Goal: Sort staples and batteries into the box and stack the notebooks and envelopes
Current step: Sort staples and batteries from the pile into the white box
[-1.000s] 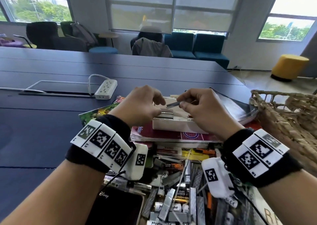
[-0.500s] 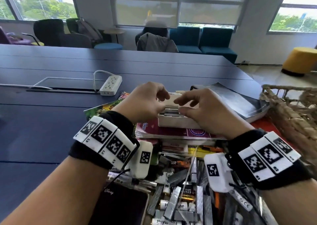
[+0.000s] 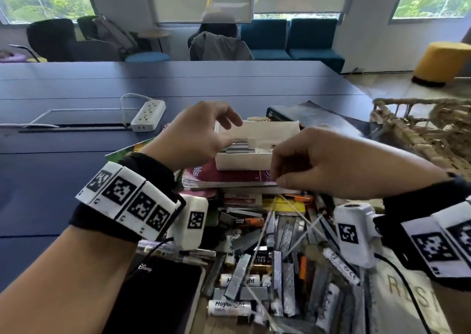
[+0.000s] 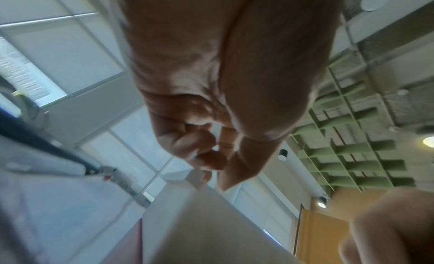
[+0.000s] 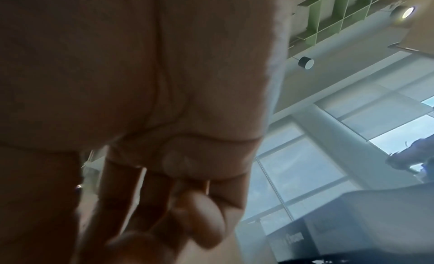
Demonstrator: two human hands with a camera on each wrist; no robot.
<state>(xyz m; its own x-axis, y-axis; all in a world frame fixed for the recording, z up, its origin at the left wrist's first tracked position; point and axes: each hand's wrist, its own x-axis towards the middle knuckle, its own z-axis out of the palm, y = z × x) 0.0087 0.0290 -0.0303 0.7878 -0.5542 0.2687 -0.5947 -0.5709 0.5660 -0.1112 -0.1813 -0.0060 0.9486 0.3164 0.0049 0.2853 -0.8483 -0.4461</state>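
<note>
From the head view, the white box (image 3: 244,159) sits on a maroon notebook (image 3: 229,177), staple strips (image 3: 238,148) inside, under the left hand (image 3: 196,136), its grip loosely curled, empty. Right hand (image 3: 331,165) near it; grip unclear. Batteries (image 3: 229,307) litter the bench (image 3: 63,180) below both. Left wrist view: fingers (image 4: 199,143) curled, holding nothing.
</note>
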